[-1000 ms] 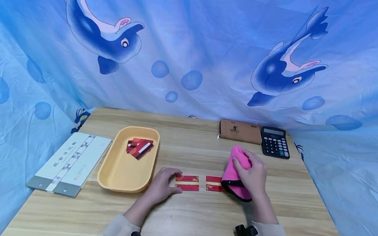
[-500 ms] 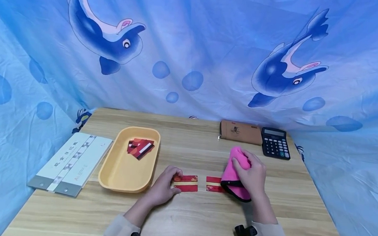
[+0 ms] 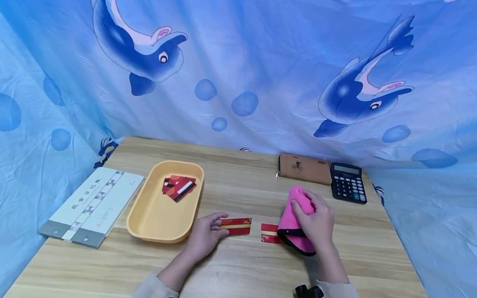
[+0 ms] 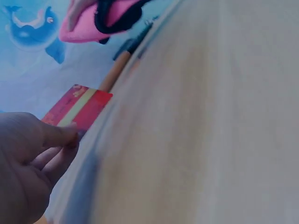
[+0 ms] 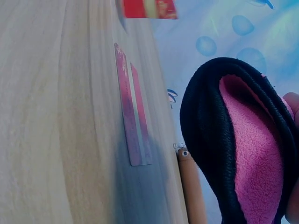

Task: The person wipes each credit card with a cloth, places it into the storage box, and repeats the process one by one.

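Observation:
My left hand pinches the left end of a red card with a gold stripe. In the left wrist view this card is raised off the table, between thumb and fingers. A second red card lies flat on the table to the right. My right hand grips a folded pink cloth with black edging. From the head, the cloth covers that card's right end; the right wrist view shows the cloth held above the table, apart from the flat card.
A yellow tray with several red cards stands left of my left hand. Beyond it lies a pale folder-like book. A brown zip wallet and a black calculator sit at the table's back right. A dolphin-printed curtain hangs behind.
My left hand has taken the left card in a pinch and lifted it, its right end now tilted upward. My right hand and the cloth have hardly moved.

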Motion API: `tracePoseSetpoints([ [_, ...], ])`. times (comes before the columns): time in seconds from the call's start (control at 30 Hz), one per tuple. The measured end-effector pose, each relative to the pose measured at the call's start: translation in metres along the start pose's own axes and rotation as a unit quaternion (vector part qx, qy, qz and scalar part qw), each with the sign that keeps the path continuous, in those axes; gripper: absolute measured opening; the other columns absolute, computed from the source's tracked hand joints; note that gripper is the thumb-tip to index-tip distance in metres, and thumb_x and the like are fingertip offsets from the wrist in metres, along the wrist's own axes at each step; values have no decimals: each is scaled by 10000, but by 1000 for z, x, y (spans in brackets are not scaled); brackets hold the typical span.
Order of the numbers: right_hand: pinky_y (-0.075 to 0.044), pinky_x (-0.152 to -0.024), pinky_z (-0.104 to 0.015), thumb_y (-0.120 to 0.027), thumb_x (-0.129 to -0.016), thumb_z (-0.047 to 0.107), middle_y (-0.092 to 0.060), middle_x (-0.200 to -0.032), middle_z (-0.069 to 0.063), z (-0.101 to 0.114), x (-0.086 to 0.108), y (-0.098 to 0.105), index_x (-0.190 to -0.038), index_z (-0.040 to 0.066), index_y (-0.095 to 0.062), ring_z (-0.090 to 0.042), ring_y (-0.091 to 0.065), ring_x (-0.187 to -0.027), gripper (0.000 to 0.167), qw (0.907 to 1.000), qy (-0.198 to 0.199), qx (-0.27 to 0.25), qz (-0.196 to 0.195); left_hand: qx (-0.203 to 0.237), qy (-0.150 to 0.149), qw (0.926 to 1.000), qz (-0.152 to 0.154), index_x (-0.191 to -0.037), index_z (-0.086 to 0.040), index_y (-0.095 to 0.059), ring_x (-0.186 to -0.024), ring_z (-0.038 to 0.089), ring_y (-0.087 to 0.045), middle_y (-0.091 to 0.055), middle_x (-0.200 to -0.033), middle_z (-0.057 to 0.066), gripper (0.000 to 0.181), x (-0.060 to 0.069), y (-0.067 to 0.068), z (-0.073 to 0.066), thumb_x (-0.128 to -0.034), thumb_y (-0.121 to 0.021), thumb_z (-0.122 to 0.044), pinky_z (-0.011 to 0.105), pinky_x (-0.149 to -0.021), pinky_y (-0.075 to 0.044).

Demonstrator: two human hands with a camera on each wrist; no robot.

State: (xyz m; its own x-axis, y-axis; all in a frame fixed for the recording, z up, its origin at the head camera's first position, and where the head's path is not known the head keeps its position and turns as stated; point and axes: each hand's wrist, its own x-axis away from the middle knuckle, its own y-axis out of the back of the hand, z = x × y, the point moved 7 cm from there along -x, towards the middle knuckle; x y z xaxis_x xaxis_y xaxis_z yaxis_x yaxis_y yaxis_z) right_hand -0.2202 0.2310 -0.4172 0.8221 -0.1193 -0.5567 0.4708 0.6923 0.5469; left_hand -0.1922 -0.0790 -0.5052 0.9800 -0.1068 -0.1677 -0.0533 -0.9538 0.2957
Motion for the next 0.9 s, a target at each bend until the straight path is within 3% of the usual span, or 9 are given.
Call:
tracePoseSetpoints([
  [0.1,-582,-869,-498,-859,-822,183,-710,-1213,-146,0,-1,1,-1255,80,-712,-324,-674,-1104,469,10000,-3,-1,-23,515,506,9970,-265,-1126,79,-711,-873,259,-748,-756,-939,186,331,-3,3,-3,-809,-801,54,256,-736,-618],
  [0.2,-584,-860,-489,-862,-818,185,-717,-1194,-138,2,-2,1,-1245,72,-716,-308,-684,-1083,465,9999,88,2,-66,1161,1116,9854,-552,-1127,96,-706,-825,212,-742,-753,-931,189,324,-8,6,-7,-820,-795,43,269,-702,-625],
  [0.3,-584,-848,-392,-866,-812,182,-724,-1178,-131,7,-4,2,-1233,61,-719,-297,-693,-1057,462,9997,196,-2,-109,1624,1394,9734,-819,-1147,115,-692,-781,173,-734,-748,-930,207,317,-14,10,-15,-847,-770,50,296,-698,-632],
  [0.33,-575,-841,-332,-868,-810,186,-726,-1174,-126,8,-5,2,-1231,62,-721,-290,-696,-1047,462,9997,225,-2,-120,1772,1406,9703,-857,-1156,123,-685,-775,171,-735,-745,-940,222,308,-16,11,-18,-863,-752,56,310,-708,-633],
  [0.5,-443,-800,-80,-873,-802,187,-733,-1150,-128,15,-9,3,-1215,55,-728,-288,-701,-1010,457,9992,353,-81,-187,1932,1132,9709,-852,-1219,150,-644,-867,305,-749,-701,-1074,310,291,-30,21,-36,-946,-659,50,371,-786,-619],
  [0.77,-420,-745,-52,-873,-797,179,-737,-1125,-136,22,-12,4,-1206,59,-734,-278,-701,-962,448,9986,441,-197,-230,1984,1156,9707,-706,-1281,122,-622,-946,381,-730,-685,-1149,301,341,-50,34,-61,-960,-662,15,327,-770,-622],
  [0.9,-423,-712,-68,-869,-803,186,-739,-1117,-125,29,-15,4,-1209,72,-735,-255,-693,-926,442,9982,499,-217,-241,1994,1159,9704,-720,-1294,105,-622,-937,339,-738,-691,-1151,277,365,-59,37,-72,-950,-683,-4,343,-778,-621],
])
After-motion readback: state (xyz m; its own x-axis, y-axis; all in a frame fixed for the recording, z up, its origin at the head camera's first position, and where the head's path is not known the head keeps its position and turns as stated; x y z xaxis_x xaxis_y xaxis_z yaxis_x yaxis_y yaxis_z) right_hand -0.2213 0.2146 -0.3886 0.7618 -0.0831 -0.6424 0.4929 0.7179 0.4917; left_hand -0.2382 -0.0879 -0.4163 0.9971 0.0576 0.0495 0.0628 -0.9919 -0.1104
